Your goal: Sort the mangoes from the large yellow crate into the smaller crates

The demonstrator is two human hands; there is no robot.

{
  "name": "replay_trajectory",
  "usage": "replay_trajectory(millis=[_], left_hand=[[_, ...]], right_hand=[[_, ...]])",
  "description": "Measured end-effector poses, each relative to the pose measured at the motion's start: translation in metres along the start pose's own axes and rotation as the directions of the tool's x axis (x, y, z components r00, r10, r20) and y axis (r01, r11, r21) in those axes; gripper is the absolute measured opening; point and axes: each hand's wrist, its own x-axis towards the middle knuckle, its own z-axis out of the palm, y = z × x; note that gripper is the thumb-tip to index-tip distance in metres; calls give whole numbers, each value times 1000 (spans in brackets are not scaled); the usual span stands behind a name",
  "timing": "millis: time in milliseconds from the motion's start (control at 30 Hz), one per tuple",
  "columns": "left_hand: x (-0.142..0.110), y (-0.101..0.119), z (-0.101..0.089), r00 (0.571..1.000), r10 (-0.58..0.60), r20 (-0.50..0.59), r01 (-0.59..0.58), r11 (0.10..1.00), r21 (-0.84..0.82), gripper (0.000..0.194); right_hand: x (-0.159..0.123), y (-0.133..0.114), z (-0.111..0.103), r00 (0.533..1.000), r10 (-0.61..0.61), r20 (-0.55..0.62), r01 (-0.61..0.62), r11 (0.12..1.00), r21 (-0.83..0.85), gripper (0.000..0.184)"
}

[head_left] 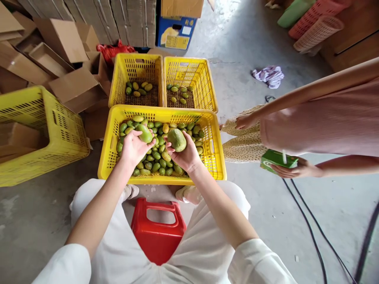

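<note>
The left hand [133, 146], knuckles toward the camera, grips a bright green mango [145, 134] between thumb and fingers; the fruit sits at about 2 o'clock from the middle of that hand. The right hand [186, 154] cradles a larger, speckled green mango [177, 140], which rests on the fingers and lies at about 11 o'clock from the palm. The two held mangoes are apart, side by side, the larger one at 3 o'clock from the other.

Both are held above a wide yellow crate [219, 157], in which many smaller mangoes [156, 166], mostly green with a few yellowish, lie around and below the hands. At 12 o'clock from the hands, just beyond that crate, a left rear crate [118, 81] and a right rear crate [207, 85] stand side by side, each with a few small mangoes on its bottom.

At 9 o'clock is a large yellow-green crate [65, 130] with cardboard inside; cardboard boxes [66, 39] are heaped at 10 o'clock. A red plastic stool [158, 240] shows at 6 o'clock, between the white-trousered legs. At 3 o'clock stands another person [319, 118], one hand around a green drink carton [275, 158] with a straw. A crumpled lilac cloth [270, 76] lies on the floor at about 2 o'clock.
</note>
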Motion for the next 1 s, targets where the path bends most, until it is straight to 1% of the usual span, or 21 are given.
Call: replay_trajectory(millis=[67, 133, 300, 367, 433, 533, 600, 700, 867, 933, 1000], left_hand=[[-1, 0, 2, 1000, -19, -13, 19, 1000, 10, 37], [-2, 0, 3, 1000, -22, -11, 22, 1000, 20, 38], [-2, -2, 2, 1000, -28, 5, 28, 995, 97, 66], [-2, -3, 1, 999, -34, 21, 31, 990, 138, 76], [-1, -5, 0, 999, -32, 31, 27, 986, 164, 84], [-2, -7, -1, 999, -35, 27, 30, 984, 173, 90], [-2, -7, -1, 998, -53, 45, 44, 984, 174, 89], [-4, -6, 0, 994, -93, 66, 81, 983, 163, 81], [-3, -3, 3, 991, -136, 2, 135, 982, 133, 73], [-2, -3, 3, 991, -135, -21, 137, 985, 106, 64], [-1, -2, 3, 989, -138, -45, 141, 987, 79, 50]], right_hand=[[1, 2, 0, 1000, -28, -9, 28, 998, -51, 32], [1, 3, 0, 999, -36, -25, 33, 993, -109, 29], [2, 4, -3, 996, -28, -87, 7, 973, -229, 34], [4, 5, -6, 998, -21, -63, 4, 966, -260, 36], [6, 6, -9, 1000, -22, -14, 17, 957, -290, 41], [6, 7, -10, 997, -72, 40, 82, 937, -340, 48], [5, 8, -9, 992, -114, 58, 128, 920, -372, 45], [2, 9, -5, 986, -144, 87, 167, 900, -402, 38], [-2, 6, -1, 976, -195, 98, 218, 901, -376, 29], [-2, 5, -2, 975, -203, 92, 223, 902, -369, 25], [-2, 4, -4, 978, -188, 85, 206, 904, -374, 26]])
